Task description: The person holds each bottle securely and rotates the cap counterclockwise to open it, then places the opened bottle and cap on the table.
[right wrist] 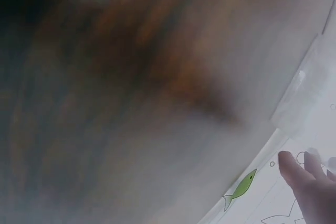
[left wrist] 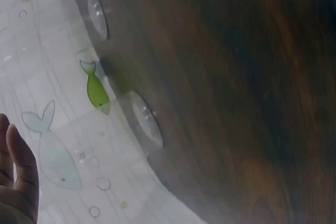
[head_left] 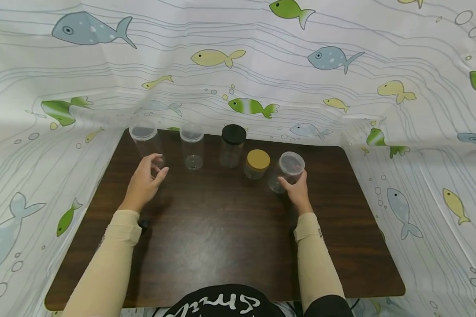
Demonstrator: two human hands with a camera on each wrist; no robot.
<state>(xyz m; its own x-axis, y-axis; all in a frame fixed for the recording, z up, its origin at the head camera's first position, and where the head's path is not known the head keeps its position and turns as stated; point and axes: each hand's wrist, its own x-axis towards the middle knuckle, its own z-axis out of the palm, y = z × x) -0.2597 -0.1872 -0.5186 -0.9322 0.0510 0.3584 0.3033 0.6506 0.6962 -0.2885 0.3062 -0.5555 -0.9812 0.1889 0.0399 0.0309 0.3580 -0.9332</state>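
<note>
My right hand grips a clear jar with a whitish see-through lid, the rightmost in the row, thumb on its left side and fingers on its right. The right wrist view shows only some fingers at the lower right, the rest blurred. My left hand is loosely curved and holds nothing, just in front of the leftmost clear jar, partly overlapping it. In the left wrist view, two clear jar bases stand near the table edge, with the left hand at the lower left.
Between the hands stand a tall clear jar with a whitish lid, a jar with a black lid and a short jar with a yellow lid. The dark wooden table is bordered by a fish-printed cloth behind and beside it.
</note>
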